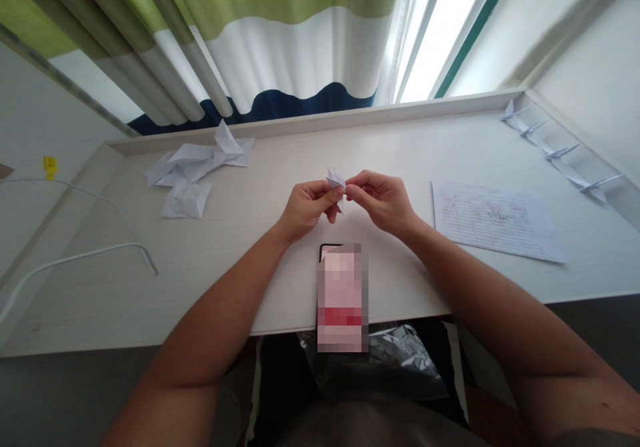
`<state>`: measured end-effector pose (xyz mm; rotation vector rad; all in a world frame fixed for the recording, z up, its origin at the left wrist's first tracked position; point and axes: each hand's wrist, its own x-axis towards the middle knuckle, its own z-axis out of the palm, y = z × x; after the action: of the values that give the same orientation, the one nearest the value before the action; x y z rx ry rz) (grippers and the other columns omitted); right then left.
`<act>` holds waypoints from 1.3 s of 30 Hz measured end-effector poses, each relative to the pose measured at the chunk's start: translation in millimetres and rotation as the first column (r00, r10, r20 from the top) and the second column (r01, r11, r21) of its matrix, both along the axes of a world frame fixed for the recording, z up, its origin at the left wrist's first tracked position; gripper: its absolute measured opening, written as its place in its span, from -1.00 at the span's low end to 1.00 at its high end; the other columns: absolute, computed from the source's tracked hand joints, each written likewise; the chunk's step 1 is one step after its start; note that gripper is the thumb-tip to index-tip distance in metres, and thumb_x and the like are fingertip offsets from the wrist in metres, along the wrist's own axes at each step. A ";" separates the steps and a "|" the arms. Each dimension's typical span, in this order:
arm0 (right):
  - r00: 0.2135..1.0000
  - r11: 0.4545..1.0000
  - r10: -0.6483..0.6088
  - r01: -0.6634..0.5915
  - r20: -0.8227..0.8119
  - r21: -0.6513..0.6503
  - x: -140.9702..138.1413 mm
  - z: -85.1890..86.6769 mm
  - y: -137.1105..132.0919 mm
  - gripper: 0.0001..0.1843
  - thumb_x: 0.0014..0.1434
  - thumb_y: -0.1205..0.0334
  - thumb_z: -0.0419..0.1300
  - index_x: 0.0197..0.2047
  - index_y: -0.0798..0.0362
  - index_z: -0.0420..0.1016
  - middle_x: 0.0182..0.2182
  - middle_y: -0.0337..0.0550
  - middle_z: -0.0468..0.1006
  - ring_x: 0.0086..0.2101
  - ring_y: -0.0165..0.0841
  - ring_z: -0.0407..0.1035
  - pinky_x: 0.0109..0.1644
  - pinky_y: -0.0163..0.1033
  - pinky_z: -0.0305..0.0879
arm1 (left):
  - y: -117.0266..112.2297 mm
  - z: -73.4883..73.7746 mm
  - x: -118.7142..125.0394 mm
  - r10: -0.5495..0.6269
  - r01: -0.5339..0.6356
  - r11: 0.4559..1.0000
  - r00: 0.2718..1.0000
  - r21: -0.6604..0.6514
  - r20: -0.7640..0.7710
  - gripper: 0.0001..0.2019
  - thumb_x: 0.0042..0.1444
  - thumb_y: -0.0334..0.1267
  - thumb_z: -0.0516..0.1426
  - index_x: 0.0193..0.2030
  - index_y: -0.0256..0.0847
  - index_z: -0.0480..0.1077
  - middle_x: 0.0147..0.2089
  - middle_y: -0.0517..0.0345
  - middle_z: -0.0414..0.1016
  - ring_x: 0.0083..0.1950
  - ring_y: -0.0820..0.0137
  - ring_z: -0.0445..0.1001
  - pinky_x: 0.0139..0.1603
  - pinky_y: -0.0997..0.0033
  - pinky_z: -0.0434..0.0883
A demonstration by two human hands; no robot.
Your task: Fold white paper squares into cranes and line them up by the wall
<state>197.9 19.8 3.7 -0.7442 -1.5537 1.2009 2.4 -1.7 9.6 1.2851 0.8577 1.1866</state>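
Note:
A small folded white paper piece (335,179), with several pointed flaps, is held above the middle of the desk. My left hand (311,205) grips its left side, thumb across the front. From the right, my right hand (381,200) pinches its edge between thumb and fingertips. Part of the paper is hidden behind the fingers. Just below the hands, a phone (343,293) with a blurred-out screen lies at the desk's front edge.
Crumpled and folded papers (193,163) lie at the back left. A printed sheet (500,223) is on the right, and several folded paper figures (560,151) line the right edge. A white cable (120,247) crosses the left side of the white desk (240,253).

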 end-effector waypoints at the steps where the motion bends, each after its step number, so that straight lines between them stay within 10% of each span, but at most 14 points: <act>1: 1.000 1.000 -0.005 0.005 0.010 0.008 -0.4 -1.1 0.3 -0.68 0.26 -0.10 0.51 -0.22 0.00 0.74 -0.36 -0.20 0.69 -0.31 -0.34 0.54 -0.16 -0.12 0.49 | -0.4 0.7 0.1 0.000 0.000 1.000 1.000 0.009 -0.006 -0.49 0.05 0.22 0.53 -0.38 -0.25 0.63 -0.52 0.19 0.56 -0.58 0.55 0.44 -0.55 0.51 0.40; 26: 0.985 0.978 0.169 -0.172 -0.035 -0.115 3.8 7.2 -0.9 -0.57 0.15 -0.20 0.59 -0.29 0.01 0.75 -0.41 -0.19 0.67 -0.39 -0.35 0.50 -0.25 -0.15 0.53 | -2.3 11.8 -12.1 -0.158 0.155 0.987 0.982 -0.044 -0.098 -0.43 -0.01 0.28 0.53 -0.34 -0.29 0.68 -0.42 0.03 0.68 -0.64 0.52 0.45 -0.65 0.50 0.31; 39: 0.991 0.986 0.132 -0.132 -0.008 -0.103 0.4 2.6 1.4 -0.48 0.16 -0.31 0.55 -0.32 0.01 0.67 -0.43 -0.21 0.66 -0.40 -0.37 0.49 -0.26 -0.15 0.49 | 4.8 -3.0 -4.4 -0.002 0.006 0.998 0.998 0.062 -0.070 -0.48 -0.02 0.17 0.57 -0.20 -0.22 0.61 -0.38 0.15 0.67 -0.50 0.50 0.55 -0.49 0.50 0.44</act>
<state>198.3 21.2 6.4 -0.7159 -1.5691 1.3883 -1.9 3.0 6.6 1.3849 0.8742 1.1794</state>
